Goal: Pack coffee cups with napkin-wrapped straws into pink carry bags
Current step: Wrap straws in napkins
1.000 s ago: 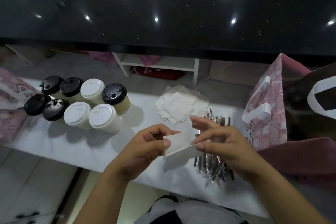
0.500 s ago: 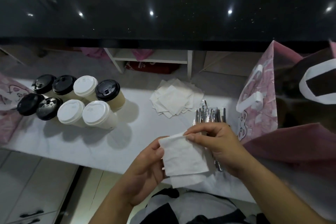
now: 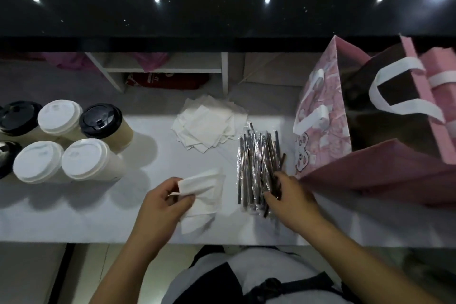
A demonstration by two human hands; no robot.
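Observation:
My left hand pinches an unfolded white napkin over the white table. My right hand has its fingers curled into the near end of a pile of wrapped dark straws, pinching some of them. A stack of folded napkins lies just behind. Several lidded coffee cups, some with white and some with black lids, stand at the left. An open pink carry bag with white handles stands at the right.
More pink bags lean at the far right, one lying flat beside my right hand. A black counter overhangs the back, with a white shelf and a red pack beneath it.
My right hand let go of the napkin and moved right onto the straw pile. My left hand keeps the napkin, now lower and nearer the table.

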